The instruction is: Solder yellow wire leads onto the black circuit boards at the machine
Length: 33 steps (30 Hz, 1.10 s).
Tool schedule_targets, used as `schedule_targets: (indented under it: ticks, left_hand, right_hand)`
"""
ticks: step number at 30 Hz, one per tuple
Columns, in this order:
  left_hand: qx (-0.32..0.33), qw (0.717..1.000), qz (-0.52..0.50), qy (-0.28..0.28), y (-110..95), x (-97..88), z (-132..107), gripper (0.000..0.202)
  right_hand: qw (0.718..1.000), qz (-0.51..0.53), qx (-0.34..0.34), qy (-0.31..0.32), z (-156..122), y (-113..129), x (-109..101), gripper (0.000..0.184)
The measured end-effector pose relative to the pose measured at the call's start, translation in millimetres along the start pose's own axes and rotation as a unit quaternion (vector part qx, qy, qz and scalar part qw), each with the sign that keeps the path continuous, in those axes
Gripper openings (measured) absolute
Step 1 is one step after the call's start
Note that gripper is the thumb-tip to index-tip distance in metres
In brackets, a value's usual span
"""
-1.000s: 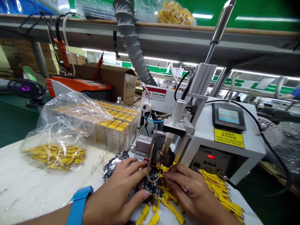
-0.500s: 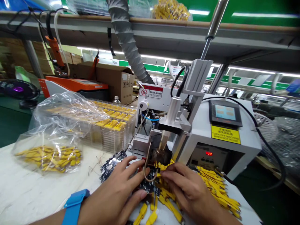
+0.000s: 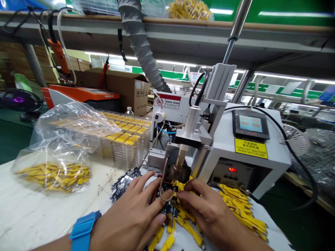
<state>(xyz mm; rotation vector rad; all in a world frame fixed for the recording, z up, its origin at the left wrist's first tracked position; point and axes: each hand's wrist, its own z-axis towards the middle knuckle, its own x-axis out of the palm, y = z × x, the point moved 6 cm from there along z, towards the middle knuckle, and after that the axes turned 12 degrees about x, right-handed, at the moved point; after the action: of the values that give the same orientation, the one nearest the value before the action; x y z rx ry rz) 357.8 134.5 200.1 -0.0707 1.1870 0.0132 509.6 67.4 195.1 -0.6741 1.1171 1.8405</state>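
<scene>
My left hand [image 3: 133,212], with a blue wristband [image 3: 85,226], reaches in from the left. Its fingers are stretched and apart, the index fingertip close to a black circuit board [image 3: 169,209] under the machine's brass-coloured head [image 3: 180,162]. Across from it, my right hand [image 3: 209,205] pinches thumb and fingers together at a short yellow cable, whose end lies right by the board. The fingers partly hide that cable. More short yellow cables [image 3: 190,232] lie below and between both hands. Beside the left fingertips are further black circuit boards [image 3: 124,184].
A pile of yellow cables [image 3: 243,209] lies right of my right hand. To the left stand a clear bag [image 3: 52,174] of yellow pieces and stacked clear trays [image 3: 120,150]. The machine housing [image 3: 274,150] and a thin curved tube [image 3: 161,190] are close to the hands.
My left index finger has shifted slightly right, towards the tip of the machine's head. My right hand stays nearly in place. The red display reading has changed.
</scene>
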Motion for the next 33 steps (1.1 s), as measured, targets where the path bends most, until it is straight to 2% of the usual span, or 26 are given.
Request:
schedule_targets:
  ticks: [8, 16, 33]
  left_hand:
    - [0.016, 0.997, 0.071, 0.013, -6.1, 3.3, 5.7, 0.042]
    - [0.017, 0.999, -0.004, -0.038, 0.2, -2.8, -0.7, 0.042]
    - [0.005, 0.999, 0.003, -0.037, 0.7, -1.9, -0.9, 0.039]
  right_hand:
    - [0.999, 0.034, 0.01, 0.01, 1.3, -1.4, -3.8, 0.031]
    - [1.0, 0.013, 0.014, 0.014, -0.5, -1.4, -3.3, 0.035]
    - [1.0, -0.027, -0.005, 0.011, -0.5, -0.6, 0.1, 0.035]
